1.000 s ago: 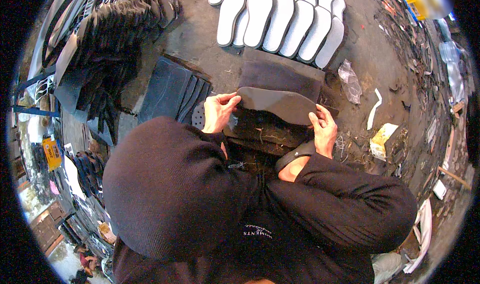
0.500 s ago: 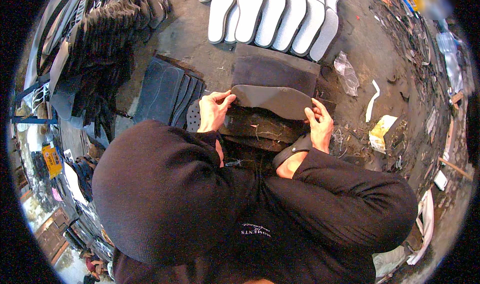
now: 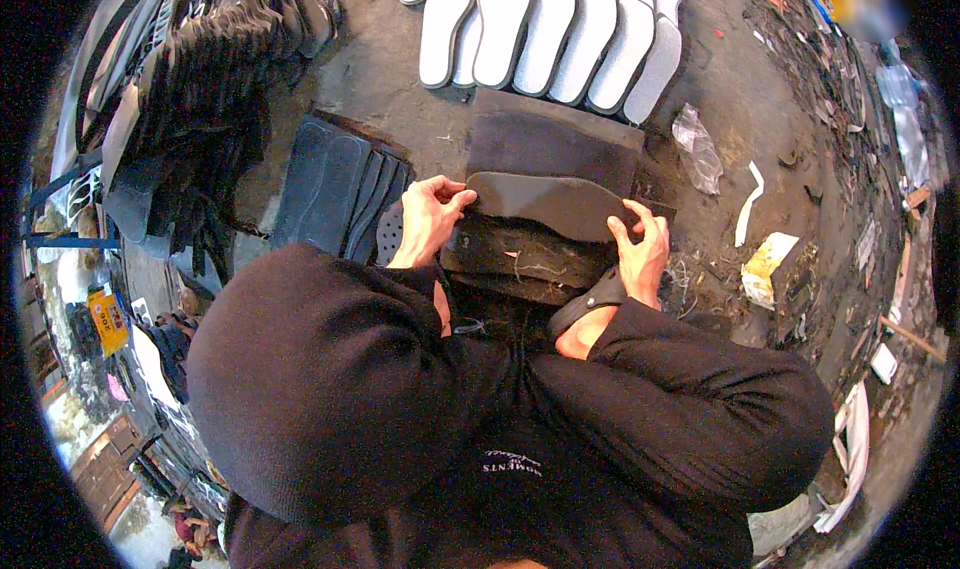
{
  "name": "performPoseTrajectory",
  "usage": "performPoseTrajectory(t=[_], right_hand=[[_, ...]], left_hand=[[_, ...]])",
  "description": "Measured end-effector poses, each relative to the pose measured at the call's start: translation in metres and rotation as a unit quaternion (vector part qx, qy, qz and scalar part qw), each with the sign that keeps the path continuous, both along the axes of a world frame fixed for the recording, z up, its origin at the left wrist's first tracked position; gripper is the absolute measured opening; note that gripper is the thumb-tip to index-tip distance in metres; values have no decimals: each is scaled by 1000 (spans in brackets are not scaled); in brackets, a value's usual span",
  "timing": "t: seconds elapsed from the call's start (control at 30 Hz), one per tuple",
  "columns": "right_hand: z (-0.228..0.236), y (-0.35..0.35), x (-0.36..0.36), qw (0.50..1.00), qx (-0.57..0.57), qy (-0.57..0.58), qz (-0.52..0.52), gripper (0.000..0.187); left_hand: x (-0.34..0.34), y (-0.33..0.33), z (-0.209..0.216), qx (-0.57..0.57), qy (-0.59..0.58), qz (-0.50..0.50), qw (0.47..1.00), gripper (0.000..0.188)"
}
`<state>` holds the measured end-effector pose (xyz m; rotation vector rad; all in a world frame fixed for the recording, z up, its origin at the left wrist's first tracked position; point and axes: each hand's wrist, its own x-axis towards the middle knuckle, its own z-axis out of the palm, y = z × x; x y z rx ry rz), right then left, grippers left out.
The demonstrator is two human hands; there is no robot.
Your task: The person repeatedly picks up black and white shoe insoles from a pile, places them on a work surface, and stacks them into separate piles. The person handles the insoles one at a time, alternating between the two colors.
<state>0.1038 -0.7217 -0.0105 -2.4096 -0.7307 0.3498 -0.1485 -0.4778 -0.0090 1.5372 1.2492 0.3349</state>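
Note:
Stretched between my two hands is a dark grey shoe sole (image 3: 545,205), lying crosswise over a dark block. My left hand (image 3: 430,214) pinches its left end between thumb and fingers. At its right end my right hand (image 3: 642,254) grips the edge, thumb below and fingers above. Beneath and beyond the sole spreads a flat dark sheet (image 3: 550,139) on the block (image 3: 530,259), whose near side is rough with loose threads. A dark clog (image 3: 592,304) on a foot shows beside my right wrist, and another perforated clog (image 3: 390,233) beside my left.
Several white-topped soles (image 3: 545,44) lie in rows at the far side. Blue-black sheets (image 3: 325,184) with sole outlines are stacked at left, near a tall pile of dark soles (image 3: 210,99). Clear plastic (image 3: 697,149) and a yellow-white wrapper (image 3: 768,269) litter the ground at right.
Both hands keep their hold on the sole, which stays almost in place. The whole scene has shifted slightly to the right and down in the picture.

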Motion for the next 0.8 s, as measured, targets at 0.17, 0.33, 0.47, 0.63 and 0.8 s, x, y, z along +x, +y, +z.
performPoseTrajectory(t=[0.17,0.33,0.47,0.63,0.8], right_hand=[[15,8,13,997,-48,53,16,53],[22,15,13,994,14,98,45,32],[26,14,9,995,43,91,14,21],[17,13,-2,992,42,121,-16,14],[12,9,-3,987,48,147,-32,15]], left_hand=[[-2,30,0,24,84,-144,986,35],[17,97,-2,86,42,-115,989,47],[56,186,-13,144,54,21,988,85],[99,222,-51,201,125,12,971,123],[98,222,-65,172,126,-3,977,107]])
